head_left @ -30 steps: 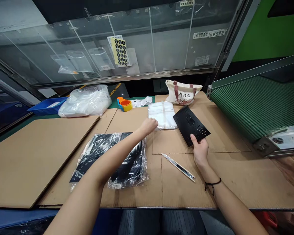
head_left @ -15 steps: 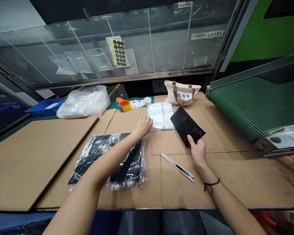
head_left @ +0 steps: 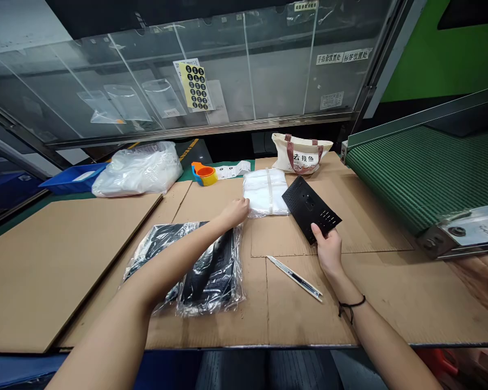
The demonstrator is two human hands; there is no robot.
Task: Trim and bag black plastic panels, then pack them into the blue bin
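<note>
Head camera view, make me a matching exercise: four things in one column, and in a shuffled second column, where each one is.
Things:
1. black panel
2. utility knife
3. white bundle
4. canvas tote

Places:
A. at the back edge of the cardboard, near the conveyor
B. just beyond the left hand
C. held in the right hand
D. lying flat, left of the right hand

Pairs: 1-C, 2-D, 3-B, 4-A
</note>
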